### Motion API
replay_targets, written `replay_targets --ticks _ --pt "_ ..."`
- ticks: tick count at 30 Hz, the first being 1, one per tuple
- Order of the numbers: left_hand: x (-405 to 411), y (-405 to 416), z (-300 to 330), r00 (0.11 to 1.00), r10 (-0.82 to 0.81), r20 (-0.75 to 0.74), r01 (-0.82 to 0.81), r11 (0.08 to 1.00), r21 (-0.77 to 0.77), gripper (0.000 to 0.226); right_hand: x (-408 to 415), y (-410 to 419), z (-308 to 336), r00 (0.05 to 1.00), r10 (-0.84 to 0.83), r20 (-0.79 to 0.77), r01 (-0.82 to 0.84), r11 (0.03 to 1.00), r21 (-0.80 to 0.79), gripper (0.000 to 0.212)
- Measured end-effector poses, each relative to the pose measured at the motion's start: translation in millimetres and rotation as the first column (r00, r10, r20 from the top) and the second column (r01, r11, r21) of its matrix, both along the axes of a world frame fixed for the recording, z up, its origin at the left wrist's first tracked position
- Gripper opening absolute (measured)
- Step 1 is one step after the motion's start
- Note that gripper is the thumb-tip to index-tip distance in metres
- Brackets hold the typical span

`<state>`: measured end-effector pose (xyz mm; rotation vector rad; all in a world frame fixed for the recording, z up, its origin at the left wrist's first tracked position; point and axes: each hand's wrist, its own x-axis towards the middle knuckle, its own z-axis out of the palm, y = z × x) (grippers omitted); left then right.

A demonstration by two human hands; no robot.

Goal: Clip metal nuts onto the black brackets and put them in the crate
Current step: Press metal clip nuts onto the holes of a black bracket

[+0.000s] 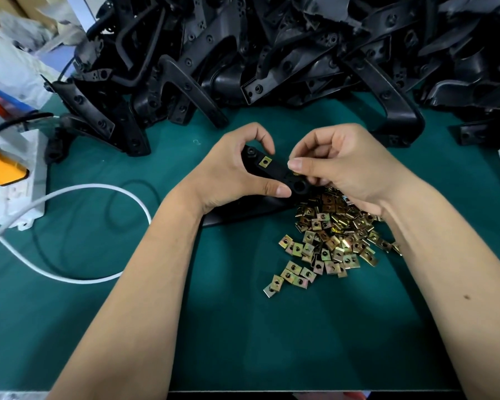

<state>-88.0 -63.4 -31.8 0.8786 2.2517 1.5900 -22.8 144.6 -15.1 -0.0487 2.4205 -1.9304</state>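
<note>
A black bracket [274,174] lies across the middle of a green mat [243,313], its long axis running from upper left, under the left hand [237,171], down to lower right, under the right hand [338,171]. One nut [265,161] already sits clipped on the upper-left part of its flat face; the lower-right end, with a round boss, appears still bare.

The left hand grips the bracket, thumb along the near edge and fingers arched over the far edge, holding it steady. The right hand is curled, thumb and forefinger pinched together just above the bare end; it likely holds a second nut, but the fingers hide it and that cannot be confirmed. The coming push would seem to run along the bracket's width at that end, so the right hand is the nearer one for the job.

Directly beneath and in front of the right hand lies a heap of loose nuts [335,241], spilling toward the person. Beyond both hands rises a large pile of brackets [272,47]. At far left sit a power strip [20,180] and a white cable [98,192]. No crate is in view.
</note>
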Motion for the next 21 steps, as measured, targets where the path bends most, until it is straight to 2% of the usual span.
replay_targets --ticks 7,13,21 --pt "1.5 1.8 2.0 1.000 0.009 -0.025 -0.009 1.000 -0.022 0.065 0.1 4.2 1.7 0.998 0.040 0.058 -0.038 0.999 -0.031 0.007" --pt "1.1 1.4 2.0 1.000 0.016 -0.014 -0.017 0.999 -0.029 0.065 -1.3 2.8 -0.4 0.998 0.000 0.064 0.005 0.997 -0.076 0.007" --pt "1.7 0.8 2.4 1.000 0.006 -0.006 -0.006 0.999 -0.034 0.065 -1.9 3.6 -0.2 0.998 0.041 0.045 -0.039 0.998 -0.055 0.015"
